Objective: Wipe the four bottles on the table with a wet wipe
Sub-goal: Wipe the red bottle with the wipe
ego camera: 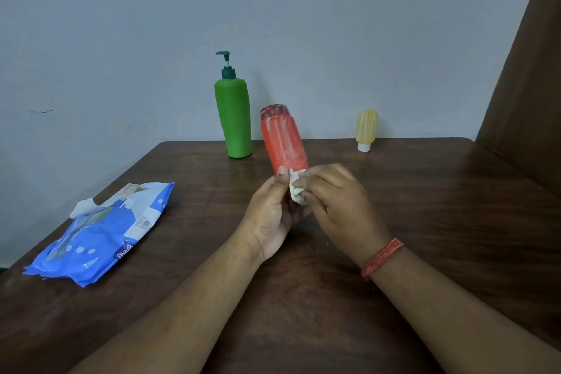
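Red bottle (283,140) in left hand (271,215), wipe (297,191) against it

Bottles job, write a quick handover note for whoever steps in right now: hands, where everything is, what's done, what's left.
Left hand grips the lower end of the red bottle, holding it tilted above the table.
Right hand pinches a balled white wet wipe against that bottle.
Green pump bottle and small yellow bottle stand at the back by the wall. A fourth bottle is not in view.
Wipes pack lies on the left, one wipe sticking out.
Done: wipe taken, red bottle under way. Whether the others are wiped cannot be told.
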`<act>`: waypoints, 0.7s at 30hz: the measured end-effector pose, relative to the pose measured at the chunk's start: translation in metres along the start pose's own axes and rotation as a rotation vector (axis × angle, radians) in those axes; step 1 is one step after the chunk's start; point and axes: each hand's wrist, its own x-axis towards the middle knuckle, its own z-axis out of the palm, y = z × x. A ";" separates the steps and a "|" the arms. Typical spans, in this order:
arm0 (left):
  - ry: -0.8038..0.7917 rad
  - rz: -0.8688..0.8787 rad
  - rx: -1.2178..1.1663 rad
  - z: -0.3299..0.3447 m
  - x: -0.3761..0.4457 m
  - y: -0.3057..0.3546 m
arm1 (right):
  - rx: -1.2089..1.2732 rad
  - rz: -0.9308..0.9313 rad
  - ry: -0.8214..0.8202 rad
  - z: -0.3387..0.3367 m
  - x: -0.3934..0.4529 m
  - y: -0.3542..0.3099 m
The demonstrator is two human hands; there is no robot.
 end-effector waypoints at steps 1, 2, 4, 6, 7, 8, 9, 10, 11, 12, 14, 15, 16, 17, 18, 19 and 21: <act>0.006 0.007 0.001 -0.002 0.001 0.000 | -0.016 -0.015 -0.013 0.000 0.000 0.000; 0.015 0.014 0.007 -0.003 0.001 0.001 | -0.048 -0.034 -0.015 -0.001 0.000 0.000; 0.021 0.017 0.030 -0.003 -0.001 0.001 | -0.112 -0.038 0.017 -0.002 0.003 0.003; 0.000 0.007 0.054 -0.002 -0.002 0.000 | -0.111 0.045 0.066 -0.004 0.004 0.009; -0.011 -0.001 0.063 -0.001 -0.003 0.000 | -0.087 0.087 0.071 -0.004 0.004 0.011; -0.016 -0.007 0.069 0.000 -0.004 -0.001 | -0.052 0.108 0.055 -0.004 0.002 0.013; -0.016 -0.011 0.070 -0.001 -0.004 0.000 | -0.014 0.113 0.024 -0.003 0.000 0.013; -0.015 -0.011 0.070 -0.002 -0.003 -0.001 | 0.022 0.113 -0.010 -0.002 -0.001 0.013; -0.014 -0.012 0.069 -0.004 -0.003 0.000 | 0.049 0.113 -0.029 -0.002 -0.002 0.013; -0.018 -0.018 0.068 -0.005 -0.003 0.000 | 0.063 0.117 -0.026 -0.001 -0.002 0.014; -0.039 -0.040 0.068 -0.005 -0.004 0.001 | 0.064 0.151 0.027 -0.002 0.000 0.015; -0.053 -0.049 0.073 -0.004 -0.004 0.000 | 0.071 0.181 0.061 -0.002 0.002 0.017; -0.063 -0.056 0.080 -0.003 -0.005 0.000 | 0.090 0.212 0.091 -0.003 0.002 0.017; -0.070 -0.059 0.082 -0.002 -0.005 -0.001 | 0.118 0.239 0.108 -0.004 0.002 0.018; -0.071 -0.059 0.078 -0.002 -0.004 -0.002 | 0.145 0.254 0.106 -0.004 0.001 0.019; -0.067 -0.057 0.066 -0.003 -0.003 -0.002 | 0.171 0.255 0.084 -0.004 0.000 0.019; -0.053 -0.056 0.044 -0.006 -0.001 -0.001 | 0.203 0.232 -0.002 -0.004 -0.003 0.018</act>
